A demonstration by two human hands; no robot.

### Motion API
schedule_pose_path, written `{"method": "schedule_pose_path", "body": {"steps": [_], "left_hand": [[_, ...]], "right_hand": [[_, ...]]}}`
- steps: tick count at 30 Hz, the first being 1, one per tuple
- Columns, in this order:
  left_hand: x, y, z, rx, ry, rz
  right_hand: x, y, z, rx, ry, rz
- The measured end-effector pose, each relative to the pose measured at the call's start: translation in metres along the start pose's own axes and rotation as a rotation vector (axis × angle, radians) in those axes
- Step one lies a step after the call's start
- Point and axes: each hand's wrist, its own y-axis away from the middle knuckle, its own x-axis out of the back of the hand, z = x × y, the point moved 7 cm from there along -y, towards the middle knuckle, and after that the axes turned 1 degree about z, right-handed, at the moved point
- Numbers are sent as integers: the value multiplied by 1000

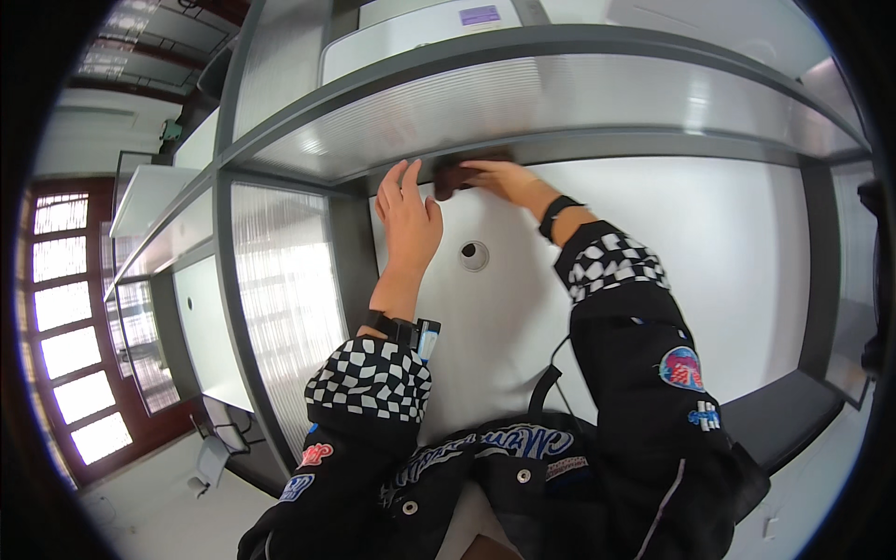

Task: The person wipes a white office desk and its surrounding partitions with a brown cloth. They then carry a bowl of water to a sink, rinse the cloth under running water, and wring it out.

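My right hand (pixel 505 182) grips a dark brown cloth (pixel 451 178) against the far edge of a white desktop (pixel 490 329), just below the partition's grey lower rail. Part of the cloth is blurred and hidden by the fingers. To its left, my left hand (pixel 409 217) is raised over the desk's far left corner with its fingers apart, holding nothing. Between the forearms, a round cable hole (pixel 474 256) shows in the desktop. Both wrists carry black straps.
A grey-framed partition with ribbed translucent panels (pixel 420 112) runs along the far side, and another panel (pixel 287 252) closes the left. Beyond the left one are a second white desk (pixel 210 322) and a chair (pixel 212 458). A dark strap (pixel 544 388) hangs near my body.
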Motion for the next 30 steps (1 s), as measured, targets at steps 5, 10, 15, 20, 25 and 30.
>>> {"method": "schedule_pose_path", "body": {"steps": [5, 10, 15, 20, 25, 30], "left_hand": [[1, -1, 19, -172, -48, -29], [5, 0, 17, -175, -38, 11], [4, 4, 6, -158, -7, 24], [9, 5, -3, -96, 23, 26], [13, 10, -11, -45, 74, -8], [14, 15, -26, 85, 189, -28]], "right_hand": [[-18, 113, 13, -348, -70, 37], [-12, 161, 20, -1129, -623, -37], [-12, 104, 3, -1577, -1265, 480], [61, -26, -13, -1008, -1101, 400], [43, -37, -35, -563, -912, -87], [6, 71, -7, -928, -947, 46]]}}
